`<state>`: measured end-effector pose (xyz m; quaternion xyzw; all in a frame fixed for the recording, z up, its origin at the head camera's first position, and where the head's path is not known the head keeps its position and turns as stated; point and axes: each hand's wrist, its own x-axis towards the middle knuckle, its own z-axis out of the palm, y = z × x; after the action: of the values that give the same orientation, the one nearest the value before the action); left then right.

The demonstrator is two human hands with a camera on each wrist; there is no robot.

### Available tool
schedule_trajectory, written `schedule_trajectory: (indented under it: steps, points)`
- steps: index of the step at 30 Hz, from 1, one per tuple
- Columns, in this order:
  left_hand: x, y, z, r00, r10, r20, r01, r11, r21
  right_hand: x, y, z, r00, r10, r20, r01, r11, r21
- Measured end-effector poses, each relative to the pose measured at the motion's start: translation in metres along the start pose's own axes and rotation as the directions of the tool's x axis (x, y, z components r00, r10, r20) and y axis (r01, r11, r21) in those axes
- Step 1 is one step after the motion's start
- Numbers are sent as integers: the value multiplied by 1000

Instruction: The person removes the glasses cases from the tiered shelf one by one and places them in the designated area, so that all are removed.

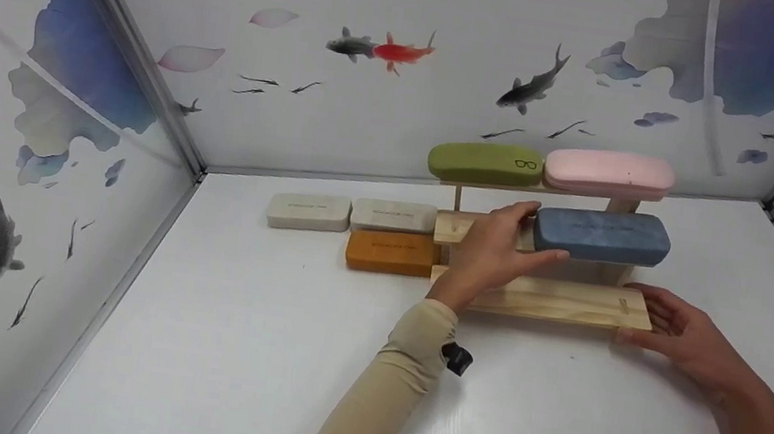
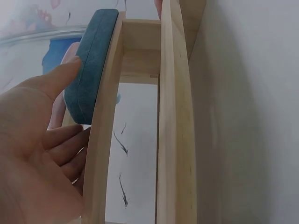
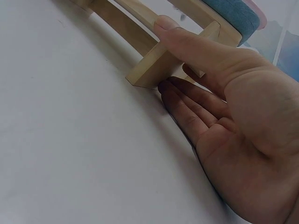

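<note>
A tiered wooden rack (image 1: 542, 299) stands on the white table. On the right part of its middle tier lies a blue case (image 1: 600, 234). My left hand (image 1: 496, 251) is at the case's left end, thumb along its front lower edge; in the left wrist view the thumb touches the blue case (image 2: 93, 65) and the fingers extend behind the tier's edge. At the rack's lower right end is my right hand (image 1: 695, 340), its thumb on the front edge and fingers behind; in the right wrist view it grips the wooden end piece (image 3: 152, 67).
A green case (image 1: 485, 163) and a pink case (image 1: 609, 173) lie on the top tier. Left of the rack are two whitish cases (image 1: 310, 211) and an orange case (image 1: 391, 252), on the table. Printed panels stand behind and at the left.
</note>
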<state>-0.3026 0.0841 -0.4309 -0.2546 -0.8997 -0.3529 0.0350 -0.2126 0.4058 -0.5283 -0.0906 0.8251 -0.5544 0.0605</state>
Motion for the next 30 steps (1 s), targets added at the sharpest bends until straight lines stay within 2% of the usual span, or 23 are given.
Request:
schedule_trajectory:
  steps: [7, 17, 25, 30]
  points:
    - [0, 5, 9, 996, -25, -85, 31, 997, 71, 0, -2, 1, 1000, 9, -1, -9, 1000, 9]
    - [0, 6, 12, 993, -67, -102, 75, 994, 78, 0, -2, 1, 1000, 8, -7, -8, 1000, -11]
    - [-2, 3, 11, 993, -28, -118, 29, 1000, 9, 0, -1, 1, 1000, 9, -7, -9, 1000, -14]
    - [-6, 5, 7, 995, -48, -86, 42, 997, -68, 0, -1, 0, 1000, 9, -12, -9, 1000, -20]
